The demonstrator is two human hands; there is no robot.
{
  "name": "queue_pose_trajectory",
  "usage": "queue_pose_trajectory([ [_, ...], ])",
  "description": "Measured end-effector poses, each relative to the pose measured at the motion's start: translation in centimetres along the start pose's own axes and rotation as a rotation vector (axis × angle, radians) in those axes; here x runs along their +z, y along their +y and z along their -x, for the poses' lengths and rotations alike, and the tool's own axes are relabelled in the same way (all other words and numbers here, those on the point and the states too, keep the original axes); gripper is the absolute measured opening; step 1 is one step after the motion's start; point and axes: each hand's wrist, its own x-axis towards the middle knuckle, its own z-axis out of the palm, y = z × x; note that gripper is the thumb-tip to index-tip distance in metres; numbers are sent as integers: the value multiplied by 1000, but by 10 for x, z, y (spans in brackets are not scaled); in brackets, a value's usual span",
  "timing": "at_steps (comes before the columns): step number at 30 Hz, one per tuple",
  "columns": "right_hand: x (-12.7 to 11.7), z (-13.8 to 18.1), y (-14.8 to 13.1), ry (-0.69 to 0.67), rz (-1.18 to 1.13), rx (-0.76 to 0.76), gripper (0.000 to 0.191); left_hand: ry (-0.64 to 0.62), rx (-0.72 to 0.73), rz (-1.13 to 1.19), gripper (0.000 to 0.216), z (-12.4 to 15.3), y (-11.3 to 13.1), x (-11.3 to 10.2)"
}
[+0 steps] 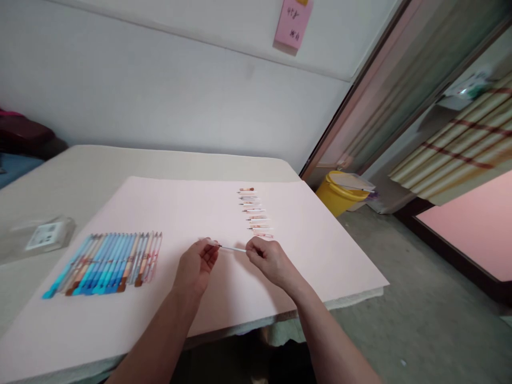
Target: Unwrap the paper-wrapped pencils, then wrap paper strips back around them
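Note:
A thin white pen refill (234,248) with a dark tip stretches between my two hands above the pink sheet. The fingers of my right hand (266,256) are closed round its right end. In my left hand (198,261), thumb and forefinger pinch a small pale piece (212,242) at the refill's dark tip. Most of that piece is hidden, so I cannot tell its kind. Beyond my right hand lies a column of refills and short pen parts (252,210). Left of my left hand, a row of blue, brown and clear pens (106,261) lies side by side.
A pink sheet (172,202) covers much of the pale table (100,160). A clear plastic bag with a white label (44,234) lies at the left. A yellow bin (340,194) stands on the floor past the right edge. A wall (180,96) rises behind the table.

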Motion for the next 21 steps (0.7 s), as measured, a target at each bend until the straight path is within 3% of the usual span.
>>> queue_pose_trajectory([
  [13, 2, 0, -4, -6, 82, 3, 12, -30, 25, -30, 7, 5, -4, 4],
  [21, 11, 0, -8, -52, 117, 14, 12, -121, -27, -63, 7, 19, -20, 8],
])
